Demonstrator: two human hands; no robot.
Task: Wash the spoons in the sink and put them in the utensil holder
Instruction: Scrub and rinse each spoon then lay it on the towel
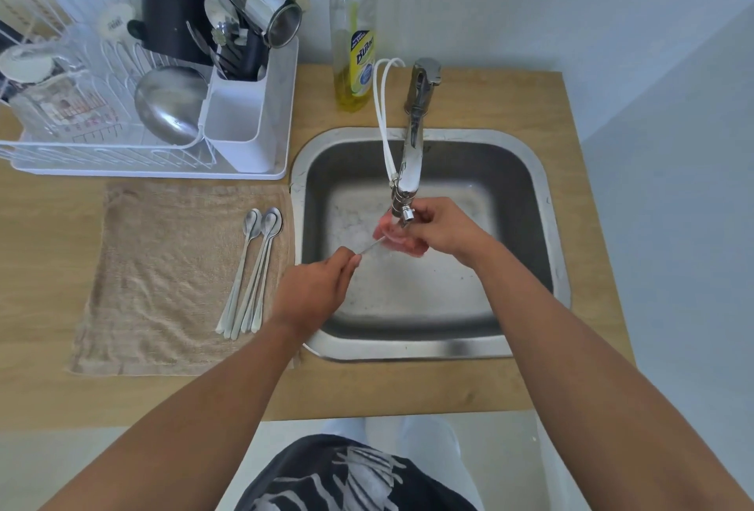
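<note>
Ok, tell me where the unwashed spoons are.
In the head view, the spoons lie bunched on the towel, left of the sink and in front of the rack.

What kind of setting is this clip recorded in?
Most likely a small home kitchen: a steel sink with a faucet set in a wooden counter, a dish rack with a utensil holder, and a dish soap bottle.

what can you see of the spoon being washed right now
Little of the spoon shows: a thin, silvery metal handle, slanting up to the right over the sink, just below the tap. The left hand pinches its lower end. Its upper end, bowl included, is hidden in a pink sponge that the right hand grips around it. The exposed stretch is slightly blurred.
</note>
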